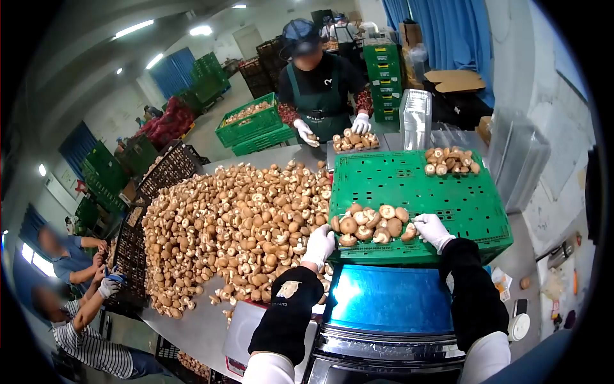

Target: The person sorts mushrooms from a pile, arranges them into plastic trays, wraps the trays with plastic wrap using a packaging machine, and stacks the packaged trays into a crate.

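Note:
A group of brown mushrooms (376, 225), packed together in a rectangle, lies on an upturned green crate (409, 185); any clear tray under them is hard to make out. My right hand (433, 232), in a white glove, is at the right end of this group, with its fingers curled against the edge beside the last mushroom. At the left end is my gloved left hand (319, 246), fingers bent and pressed together, between the group and the large mushroom heap (236, 224). What its fingers hold, if anything, is hidden. Another packed mushroom group (451, 161) sits at the crate's far right corner.
Below the crate are a shiny blue panel (390, 299) and a scale (246, 333). Across the table, a gloved co-worker (323, 96) handles a mushroom tray (355, 141). Clear tray stacks (416, 120) stand behind the crate. Two people work at left beside black crates (131, 256).

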Demonstrator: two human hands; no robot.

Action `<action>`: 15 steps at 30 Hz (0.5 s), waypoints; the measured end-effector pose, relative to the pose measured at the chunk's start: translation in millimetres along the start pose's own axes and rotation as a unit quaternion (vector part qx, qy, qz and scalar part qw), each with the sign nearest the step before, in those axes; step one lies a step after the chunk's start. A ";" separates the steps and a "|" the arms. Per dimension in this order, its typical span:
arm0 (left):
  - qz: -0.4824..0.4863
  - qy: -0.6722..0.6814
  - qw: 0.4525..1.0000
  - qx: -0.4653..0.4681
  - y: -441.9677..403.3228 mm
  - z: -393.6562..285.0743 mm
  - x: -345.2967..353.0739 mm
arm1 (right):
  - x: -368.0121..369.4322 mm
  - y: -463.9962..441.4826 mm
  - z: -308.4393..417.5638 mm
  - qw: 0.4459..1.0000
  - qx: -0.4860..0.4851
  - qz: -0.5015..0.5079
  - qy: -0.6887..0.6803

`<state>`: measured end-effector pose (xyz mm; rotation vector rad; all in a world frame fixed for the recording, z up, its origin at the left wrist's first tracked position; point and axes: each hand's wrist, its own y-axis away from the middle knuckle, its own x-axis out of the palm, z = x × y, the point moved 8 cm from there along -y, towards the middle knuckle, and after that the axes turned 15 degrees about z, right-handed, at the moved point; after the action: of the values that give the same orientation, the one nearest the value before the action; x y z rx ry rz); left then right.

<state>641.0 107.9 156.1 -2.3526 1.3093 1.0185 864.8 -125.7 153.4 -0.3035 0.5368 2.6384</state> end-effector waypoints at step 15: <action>0.151 0.034 0.987 0.032 147.3 -58.5 101.8 | 4.0 225.5 -78.3 0.996 0.053 -0.071 0.001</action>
<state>581.5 -70.4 143.5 -2.2025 1.7360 0.9652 769.6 -344.6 154.1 -0.2989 0.6306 2.4628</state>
